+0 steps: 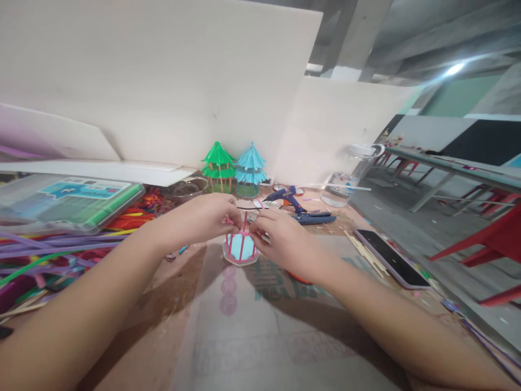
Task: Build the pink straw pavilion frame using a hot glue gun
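Observation:
A small pavilion model (241, 250) with pink posts and a pale blue, many-sided base stands upright on the work surface before me. My left hand (215, 214) reaches over its top from the left, fingers bent and closed at the pink upper frame. From the other side, my right hand (279, 233) pinches the same pink frame near its top right. A thin pink stick rises between the two hands. The exact fingertip contact is partly hidden. Behind them stand a finished-looking green pavilion (218, 165) and a light blue pavilion (251, 168).
A blue glue gun (287, 196) and dark blue pliers (313, 218) lie behind my right hand. To the right are a phone (391, 258), wooden sticks (366, 252) and a clear jug (345, 179). Pipe cleaners (69, 247) and a plastic case (77, 198) crowd the left.

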{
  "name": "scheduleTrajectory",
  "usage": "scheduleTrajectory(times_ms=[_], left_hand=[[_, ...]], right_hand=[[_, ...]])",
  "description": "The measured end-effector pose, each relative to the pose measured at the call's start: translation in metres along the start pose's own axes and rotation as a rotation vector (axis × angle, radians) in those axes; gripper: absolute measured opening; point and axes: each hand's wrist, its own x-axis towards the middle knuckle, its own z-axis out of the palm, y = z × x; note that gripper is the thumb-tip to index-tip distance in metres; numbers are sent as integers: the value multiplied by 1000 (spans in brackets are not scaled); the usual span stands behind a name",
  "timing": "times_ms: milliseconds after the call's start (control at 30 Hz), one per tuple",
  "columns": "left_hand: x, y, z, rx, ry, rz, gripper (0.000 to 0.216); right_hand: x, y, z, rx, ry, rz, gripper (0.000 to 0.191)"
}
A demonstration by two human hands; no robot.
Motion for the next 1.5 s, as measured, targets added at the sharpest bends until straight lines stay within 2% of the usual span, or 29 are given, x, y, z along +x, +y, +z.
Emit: scheduleTrajectory(times_ms=[767, 967, 1100, 1500], left_hand=[[0, 2, -2, -5, -16, 17, 13], [0, -1, -1, -8, -21, -8, 10], [0, 0, -2, -9, -27, -10, 12], [1, -7, 4, -34, -9, 42, 12]], right_hand=[[1, -1, 1, -34, -28, 15, 12], [2, -1, -13, 26, -6, -1, 14], [3, -1, -23, 71, -24, 105, 18], [4, 5, 0, 154, -38, 117, 9]])
